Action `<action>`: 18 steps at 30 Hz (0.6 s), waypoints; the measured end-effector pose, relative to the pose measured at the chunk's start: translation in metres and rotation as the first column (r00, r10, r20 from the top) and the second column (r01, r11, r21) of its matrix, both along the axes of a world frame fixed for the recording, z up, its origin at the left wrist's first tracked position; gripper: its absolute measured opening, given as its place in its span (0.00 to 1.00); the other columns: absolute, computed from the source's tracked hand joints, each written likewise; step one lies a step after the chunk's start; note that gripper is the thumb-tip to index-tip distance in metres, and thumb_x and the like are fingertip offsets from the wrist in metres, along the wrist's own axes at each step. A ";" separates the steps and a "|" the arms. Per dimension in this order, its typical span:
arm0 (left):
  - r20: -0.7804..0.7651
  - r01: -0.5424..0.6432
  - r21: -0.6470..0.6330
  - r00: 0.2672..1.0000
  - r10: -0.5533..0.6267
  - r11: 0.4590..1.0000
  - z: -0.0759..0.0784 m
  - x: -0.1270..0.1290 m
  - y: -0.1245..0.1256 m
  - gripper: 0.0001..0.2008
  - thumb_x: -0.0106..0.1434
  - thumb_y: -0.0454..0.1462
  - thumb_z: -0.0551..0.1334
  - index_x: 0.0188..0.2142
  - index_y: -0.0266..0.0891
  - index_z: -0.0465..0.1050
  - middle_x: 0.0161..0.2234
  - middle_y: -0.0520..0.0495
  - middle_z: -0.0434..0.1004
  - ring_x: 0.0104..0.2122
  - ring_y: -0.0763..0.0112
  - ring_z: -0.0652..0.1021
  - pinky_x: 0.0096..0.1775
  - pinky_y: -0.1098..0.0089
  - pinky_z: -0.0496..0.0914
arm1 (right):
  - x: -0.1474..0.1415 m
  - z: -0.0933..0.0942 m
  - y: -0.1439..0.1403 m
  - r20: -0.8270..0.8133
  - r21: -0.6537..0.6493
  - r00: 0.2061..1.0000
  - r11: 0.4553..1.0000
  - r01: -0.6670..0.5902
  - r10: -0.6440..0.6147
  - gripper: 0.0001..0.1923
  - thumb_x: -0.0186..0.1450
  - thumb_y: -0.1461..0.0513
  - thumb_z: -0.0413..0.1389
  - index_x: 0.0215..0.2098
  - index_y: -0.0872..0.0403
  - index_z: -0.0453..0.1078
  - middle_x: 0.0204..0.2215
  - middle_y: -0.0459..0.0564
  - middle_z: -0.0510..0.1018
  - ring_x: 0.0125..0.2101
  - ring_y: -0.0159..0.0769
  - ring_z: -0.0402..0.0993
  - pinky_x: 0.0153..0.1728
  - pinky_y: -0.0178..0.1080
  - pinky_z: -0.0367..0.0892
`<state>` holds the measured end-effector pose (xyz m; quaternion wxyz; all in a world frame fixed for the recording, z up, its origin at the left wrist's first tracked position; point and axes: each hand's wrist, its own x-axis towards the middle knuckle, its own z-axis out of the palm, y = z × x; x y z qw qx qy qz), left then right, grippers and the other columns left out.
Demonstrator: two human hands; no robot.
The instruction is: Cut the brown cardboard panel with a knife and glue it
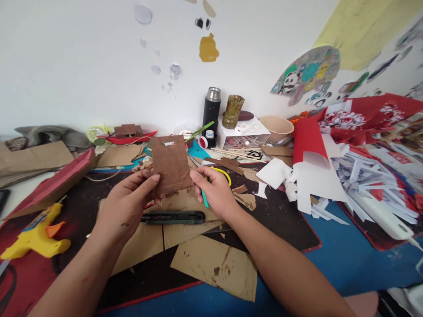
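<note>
Card piece [172,164] betw. the hands: reddish-brown, mottled. Scissors [211,185]: teal blade end, yellow handle loop. Utility knife [175,216]: dark green w/ black. Glue gun [38,235]: bright yellow, orange trigger, blue label. Loose card scraps [214,264]: tan kraft w/ brown paint smears. Mat [291,229]: black, red edge. Tabletop [346,259]: blue. Flask [211,110]: black body, silver cap. Cup [233,111]: olive green, brown streaks. Bowl [276,128]: beige. Folded sheet [309,141]: red outside, white inside. Paper strips [366,176]: white. Cloth [373,112]: red w/ white floral print. Wall [82,57]: white; panda sticker [306,75] multi-col., teal and yellow patches.
</note>
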<state>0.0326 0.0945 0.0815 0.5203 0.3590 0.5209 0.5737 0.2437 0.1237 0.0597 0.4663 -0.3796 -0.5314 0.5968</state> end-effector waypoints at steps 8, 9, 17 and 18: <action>-0.014 -0.029 0.019 0.999 0.029 0.999 -0.007 0.003 0.001 0.24 0.47 0.51 0.83 0.34 0.40 0.81 0.29 0.51 0.81 0.24 0.73 0.75 0.26 0.73 0.72 | -0.005 -0.010 0.002 0.107 0.109 0.992 0.993 0.053 -0.065 0.27 0.72 0.36 0.62 0.32 0.47 0.68 0.18 0.36 0.69 0.17 0.29 0.64 0.23 0.36 0.62; -0.011 -0.034 0.022 0.999 0.034 0.999 -0.008 0.003 0.001 0.24 0.46 0.52 0.83 0.35 0.40 0.81 0.29 0.51 0.81 0.24 0.73 0.75 0.26 0.72 0.72 | -0.007 -0.011 0.002 0.118 0.121 0.990 0.990 0.066 -0.080 0.28 0.72 0.35 0.61 0.32 0.47 0.68 0.18 0.37 0.70 0.17 0.29 0.64 0.24 0.36 0.62; 0.041 -0.106 0.024 0.994 0.105 0.994 -0.006 0.001 0.005 0.22 0.45 0.48 0.82 0.34 0.42 0.80 0.28 0.55 0.76 0.24 0.75 0.72 0.24 0.74 0.69 | 0.012 0.000 0.012 0.366 0.207 0.919 0.976 0.072 -0.145 0.21 0.77 0.42 0.58 0.40 0.48 0.77 0.23 0.39 0.74 0.22 0.33 0.72 0.30 0.37 0.66; 0.048 -0.108 0.022 0.993 0.107 0.994 -0.005 0.001 0.006 0.22 0.44 0.47 0.83 0.33 0.42 0.79 0.28 0.55 0.76 0.25 0.75 0.72 0.25 0.74 0.70 | 0.020 0.002 0.012 0.434 0.236 0.887 0.970 0.060 -0.160 0.19 0.78 0.44 0.58 0.41 0.49 0.78 0.25 0.41 0.77 0.26 0.35 0.75 0.32 0.37 0.67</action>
